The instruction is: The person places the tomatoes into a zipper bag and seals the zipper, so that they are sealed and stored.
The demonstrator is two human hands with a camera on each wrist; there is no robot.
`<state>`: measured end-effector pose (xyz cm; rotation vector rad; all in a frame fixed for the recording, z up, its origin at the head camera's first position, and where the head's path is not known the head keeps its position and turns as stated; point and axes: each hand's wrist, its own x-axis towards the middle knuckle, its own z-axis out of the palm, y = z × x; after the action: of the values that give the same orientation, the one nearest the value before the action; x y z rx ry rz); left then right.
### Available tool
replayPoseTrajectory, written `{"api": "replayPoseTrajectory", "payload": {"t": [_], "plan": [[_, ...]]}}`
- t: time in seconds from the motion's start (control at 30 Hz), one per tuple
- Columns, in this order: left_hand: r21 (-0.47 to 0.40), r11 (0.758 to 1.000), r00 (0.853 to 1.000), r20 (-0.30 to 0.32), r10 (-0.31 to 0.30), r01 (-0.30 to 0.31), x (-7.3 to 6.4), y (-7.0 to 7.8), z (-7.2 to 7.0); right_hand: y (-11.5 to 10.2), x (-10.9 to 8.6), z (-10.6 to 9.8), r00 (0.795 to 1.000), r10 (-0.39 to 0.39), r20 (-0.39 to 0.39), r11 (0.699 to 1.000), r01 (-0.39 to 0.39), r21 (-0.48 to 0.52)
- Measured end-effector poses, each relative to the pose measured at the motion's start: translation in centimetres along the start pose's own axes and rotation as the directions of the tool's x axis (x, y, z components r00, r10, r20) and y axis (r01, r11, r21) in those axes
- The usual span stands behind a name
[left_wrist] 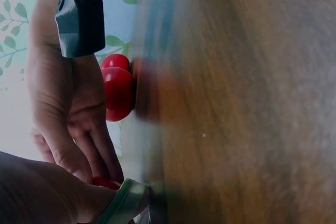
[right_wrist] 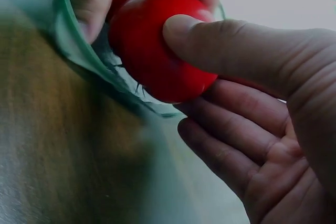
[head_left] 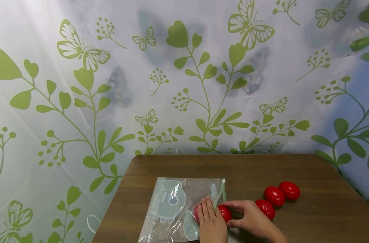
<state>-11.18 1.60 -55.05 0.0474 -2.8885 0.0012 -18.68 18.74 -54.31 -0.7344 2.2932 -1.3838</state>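
A clear zipper bag [head_left: 184, 189] with pale blue printed shapes and a green zip edge lies flat on the table, its mouth towards the right. My left hand [head_left: 213, 221] lies over the mouth with fingers stretched on top, its thumb [right_wrist: 92, 3] inside the green rim, holding the bag there. My right hand [head_left: 254, 217] pinches a shiny red tomato [right_wrist: 157, 45] between thumb and fingers, right at the mouth. Another tomato [head_left: 197, 212] shows through the plastic, partly hidden under the left fingers.
To the right of the right hand sit three more tomatoes [head_left: 274, 196] in a slanting row on the brown wooden table [head_left: 318, 175]. A white curtain [head_left: 160, 84] with green leaves and butterflies hangs behind the table's back edge.
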Motion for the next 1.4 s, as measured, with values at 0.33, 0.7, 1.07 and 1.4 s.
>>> {"api": "replayPoseTrajectory", "payload": {"t": [0.33, 0.7, 1.07, 1.4], "plan": [[0.043, 0.999, 0.981, -0.190, 0.024, -0.016, -0.3, 0.1, 1.0, 0.2, 0.6, 1.2, 0.998, -0.043, -0.037, 0.995, 0.040, -0.087], [0.062, 0.997, 0.936, -0.347, 0.056, -0.036, -0.4, 0.1, 2.5, -0.2, 1.1, 2.3, 0.997, -0.062, -0.054, 0.975, 0.049, -0.216], [0.087, 0.995, 0.887, -0.455, 0.074, -0.039, -0.3, -0.1, 3.2, -0.3, 1.2, 2.1, 0.996, -0.085, -0.028, 0.974, 0.077, -0.215], [0.093, 0.995, 0.832, -0.549, 0.073, -0.026, 0.0, 0.1, 3.6, -0.5, 2.1, 3.4, 0.993, -0.098, -0.068, 0.962, 0.077, -0.262]]}}
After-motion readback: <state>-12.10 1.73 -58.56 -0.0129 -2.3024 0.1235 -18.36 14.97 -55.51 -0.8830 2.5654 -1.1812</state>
